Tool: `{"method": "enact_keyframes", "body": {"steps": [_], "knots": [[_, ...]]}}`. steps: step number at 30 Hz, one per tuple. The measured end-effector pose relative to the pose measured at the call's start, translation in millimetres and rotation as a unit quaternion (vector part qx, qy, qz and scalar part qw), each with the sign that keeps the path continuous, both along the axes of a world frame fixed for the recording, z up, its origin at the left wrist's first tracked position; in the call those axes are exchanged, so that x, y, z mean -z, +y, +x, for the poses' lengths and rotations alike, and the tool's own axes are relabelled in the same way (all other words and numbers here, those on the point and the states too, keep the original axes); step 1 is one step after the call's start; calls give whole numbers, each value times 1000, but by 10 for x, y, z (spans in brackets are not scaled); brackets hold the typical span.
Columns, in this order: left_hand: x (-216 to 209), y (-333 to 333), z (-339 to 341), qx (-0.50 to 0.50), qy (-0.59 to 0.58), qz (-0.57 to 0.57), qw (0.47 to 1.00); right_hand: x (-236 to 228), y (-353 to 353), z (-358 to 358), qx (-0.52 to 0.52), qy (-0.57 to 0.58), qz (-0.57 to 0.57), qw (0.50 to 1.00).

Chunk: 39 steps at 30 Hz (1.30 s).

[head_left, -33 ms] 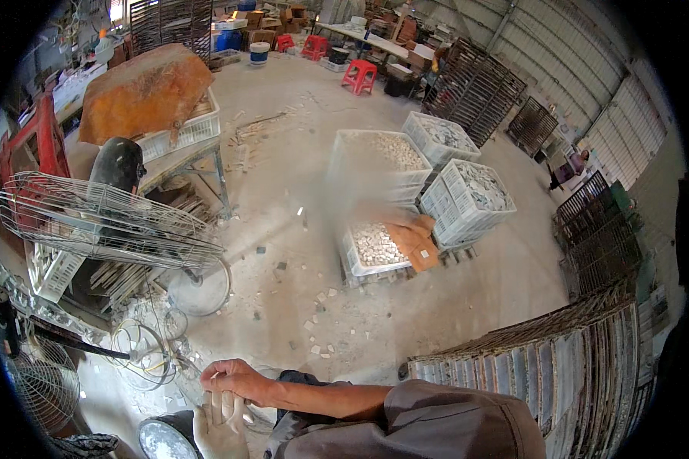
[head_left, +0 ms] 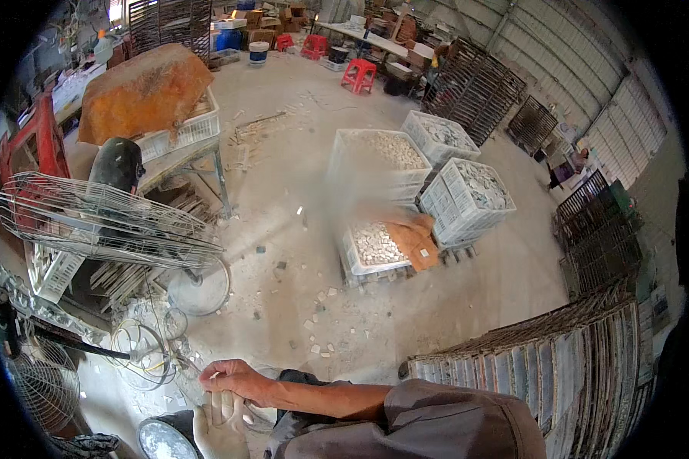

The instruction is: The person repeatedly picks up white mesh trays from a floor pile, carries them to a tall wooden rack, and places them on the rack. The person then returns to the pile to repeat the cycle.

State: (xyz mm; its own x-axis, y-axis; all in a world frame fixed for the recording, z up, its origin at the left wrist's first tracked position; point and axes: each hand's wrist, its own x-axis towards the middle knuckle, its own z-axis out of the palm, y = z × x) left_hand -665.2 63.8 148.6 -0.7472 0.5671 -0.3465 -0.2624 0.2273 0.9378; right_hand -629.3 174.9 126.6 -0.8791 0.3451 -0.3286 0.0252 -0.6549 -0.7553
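At the bottom edge, my left hand (head_left: 219, 430) wears a pale, dusty work glove, palm up, with its fingers stretched out. My bare right hand (head_left: 236, 381) reaches across from the right, its fingers closed at the glove's (head_left: 223, 404) fingertips. They seem to pinch the fabric there; the exact grip is partly hidden. A grey-brown sleeve (head_left: 436, 413) covers my right upper arm. Just left of the gloved hand stands a dark round bucket (head_left: 164, 437) with a whitish, dusty top.
Wire fan guards (head_left: 103, 222) and looped cables (head_left: 139, 356) lie at left. Ahead, white crates (head_left: 383, 164) hold small tile pieces, one partly under an orange cloth (head_left: 415, 241). A slatted rack (head_left: 543, 359) stands at right. Tile fragments litter the floor (head_left: 283, 314).
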Motion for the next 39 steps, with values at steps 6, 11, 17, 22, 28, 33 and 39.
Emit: {"method": "enact_keyframes", "body": {"steps": [6,11,17,22,28,33,39], "knots": [[8,46,-12,17,4,-6,1000,12,74,60,-7,-21,-25,999],[16,98,-18,28,2,-8,1000,43,114,-13,60,-67,9,996],[6,150,-10,44,5,-6,999,170,143,-20,142,-105,-66,982],[2,149,-34,44,13,-10,999,185,165,-52,145,-102,-92,980],[4,127,-28,40,15,-18,999,96,119,-62,151,-99,-30,983],[2,86,-1,32,15,-22,999,-101,154,-17,138,-91,-7,986],[17,90,34,29,12,-26,999,-5,185,-23,140,-79,-26,987]]}}
